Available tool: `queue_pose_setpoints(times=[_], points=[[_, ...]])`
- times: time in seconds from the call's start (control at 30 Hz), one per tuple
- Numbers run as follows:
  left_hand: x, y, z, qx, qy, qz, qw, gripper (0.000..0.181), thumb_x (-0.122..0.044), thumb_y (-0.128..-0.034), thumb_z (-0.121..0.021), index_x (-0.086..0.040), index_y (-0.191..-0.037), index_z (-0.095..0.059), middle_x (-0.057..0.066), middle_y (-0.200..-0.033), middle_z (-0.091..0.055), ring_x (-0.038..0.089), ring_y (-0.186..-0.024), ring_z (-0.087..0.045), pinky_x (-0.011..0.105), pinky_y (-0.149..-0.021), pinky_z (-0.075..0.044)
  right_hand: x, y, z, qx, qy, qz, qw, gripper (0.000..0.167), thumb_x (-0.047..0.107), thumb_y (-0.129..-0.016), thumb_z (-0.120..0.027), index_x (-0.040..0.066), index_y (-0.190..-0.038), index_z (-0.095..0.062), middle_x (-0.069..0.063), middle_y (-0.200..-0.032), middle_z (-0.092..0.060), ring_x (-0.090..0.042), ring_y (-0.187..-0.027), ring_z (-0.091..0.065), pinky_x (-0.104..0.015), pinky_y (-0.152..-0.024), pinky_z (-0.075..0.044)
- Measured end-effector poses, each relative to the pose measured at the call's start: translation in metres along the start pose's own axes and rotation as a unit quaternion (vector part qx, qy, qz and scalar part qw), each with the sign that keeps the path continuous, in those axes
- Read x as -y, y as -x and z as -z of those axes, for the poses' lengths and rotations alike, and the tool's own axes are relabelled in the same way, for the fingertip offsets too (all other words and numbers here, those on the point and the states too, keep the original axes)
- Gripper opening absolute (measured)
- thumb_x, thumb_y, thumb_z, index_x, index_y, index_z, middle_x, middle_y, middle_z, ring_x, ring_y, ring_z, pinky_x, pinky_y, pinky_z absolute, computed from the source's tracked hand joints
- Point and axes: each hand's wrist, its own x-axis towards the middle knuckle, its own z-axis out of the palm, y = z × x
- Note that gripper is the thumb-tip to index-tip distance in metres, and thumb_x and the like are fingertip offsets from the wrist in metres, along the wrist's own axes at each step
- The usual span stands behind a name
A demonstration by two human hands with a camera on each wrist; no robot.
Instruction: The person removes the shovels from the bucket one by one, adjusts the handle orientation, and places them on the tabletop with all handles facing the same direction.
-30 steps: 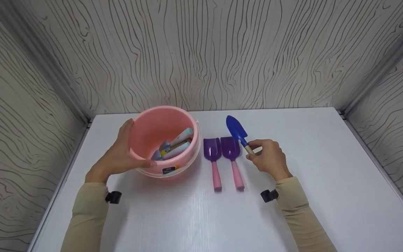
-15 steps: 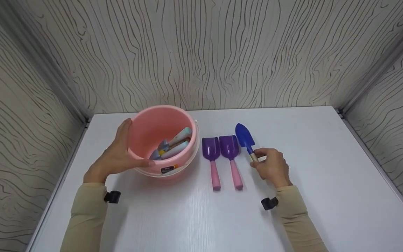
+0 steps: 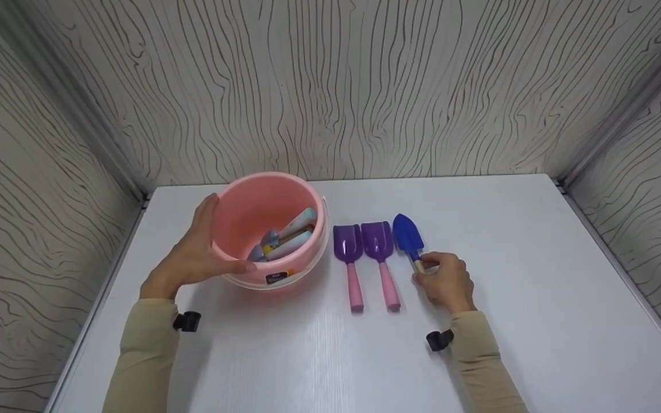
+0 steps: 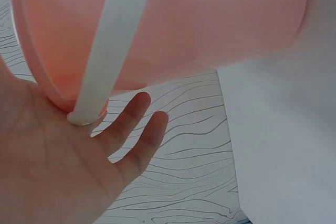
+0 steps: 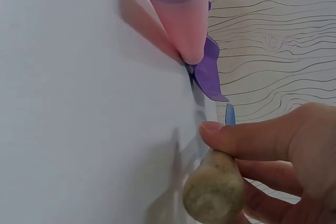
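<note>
My left hand [image 3: 193, 255] spans the left side of the pink bucket [image 3: 267, 189], thumb across its front rim; in the left wrist view two fingers [image 4: 142, 140] stretch out below the bucket wall [image 4: 220, 19]. Several small tools [image 3: 289, 245] lie inside the bucket. My right hand [image 3: 445, 281] pinches the wooden handle [image 3: 419, 266] of the blue trowel [image 3: 408, 234], whose blade points away. The round handle end [image 5: 212, 192] faces the right wrist camera. Left of the trowel, two purple scoops [image 3: 348, 244] [image 3: 377, 241] with pink handles lie side by side.
The white table [image 3: 307, 355] carries everything. A wood-patterned wall [image 3: 330, 92] stands behind it, with similar panels at the left and right. The bucket's white carrying handle [image 3: 326, 229] hangs along its right side, close to the nearer scoop.
My right hand has moved the blue trowel right, toward me and down beside the scoops, turning its blade more nearly parallel to them. The left hand and bucket stay in place.
</note>
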Motion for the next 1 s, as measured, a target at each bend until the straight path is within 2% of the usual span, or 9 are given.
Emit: queue_pose_setpoints(times=[0.17,0.47,0.8,0.93,1.0], points=[[0.0019,0.0010,-0.0004,0.001,-0.005,0.005,1.0000,0.143,-0.048,-0.0627,-0.103,-0.029,-0.169,-0.010,0.004,-0.164,-0.030,0.033,-0.144,-0.046,0.062,-0.110,-0.053,-0.0043,0.0000,-0.0025,-0.002,-0.002,0.001,1.0000,0.044,0.016,-0.085,-0.084,0.002,-0.126,-0.076,-0.015,-0.116,-0.077,-0.027,-0.094,-0.070,-0.034,-0.066,-0.050],[0.0009,-0.0002,-0.0005,0.001,0.004,-0.001,1.0000,0.139,-0.048,-0.0624,-0.103,-0.031,-0.167,-0.014,0.002,-0.162,-0.033,0.032,-0.143,-0.046,0.061,-0.108,-0.055,-0.0028,0.0005,-0.0021,0.005,-0.003,-0.019,0.9998,0.047,0.016,-0.086,-0.084,0.001,-0.129,-0.074,-0.016,-0.118,-0.075,-0.031,-0.100,-0.070,-0.038,-0.072,-0.051],[-0.0011,0.0008,-0.0002,-0.002,-0.008,0.003,1.0000,0.139,-0.049,-0.0625,-0.103,-0.030,-0.168,-0.014,0.003,-0.163,-0.032,0.032,-0.144,-0.046,0.062,-0.109,-0.054,0.0036,-0.0012,-0.0077,0.014,-0.023,-0.042,0.9988,0.045,0.015,-0.090,-0.082,-0.001,-0.131,-0.071,-0.019,-0.119,-0.073,-0.028,-0.097,-0.066,-0.032,-0.066,-0.051],[0.0000,0.0007,-0.0009,-0.003,-0.004,0.003,1.0000,0.138,-0.048,-0.0630,-0.103,-0.030,-0.168,-0.014,0.004,-0.163,-0.032,0.032,-0.144,-0.046,0.063,-0.110,-0.053,0.0042,-0.0011,-0.0094,0.024,-0.026,-0.049,0.9982,0.045,0.015,-0.091,-0.081,-0.001,-0.132,-0.070,-0.018,-0.121,-0.071,-0.030,-0.102,-0.065,-0.037,-0.077,-0.054],[0.0004,0.0015,-0.0005,-0.003,-0.013,0.008,0.9999,0.141,-0.048,-0.0636,-0.102,-0.028,-0.169,-0.011,0.005,-0.165,-0.029,0.033,-0.144,-0.046,0.064,-0.111,-0.051,0.0027,-0.0010,-0.0100,0.020,-0.026,-0.039,0.9987,0.044,0.014,-0.090,-0.081,-0.002,-0.130,-0.071,-0.019,-0.119,-0.072,-0.031,-0.104,-0.066,-0.043,-0.084,-0.055]])
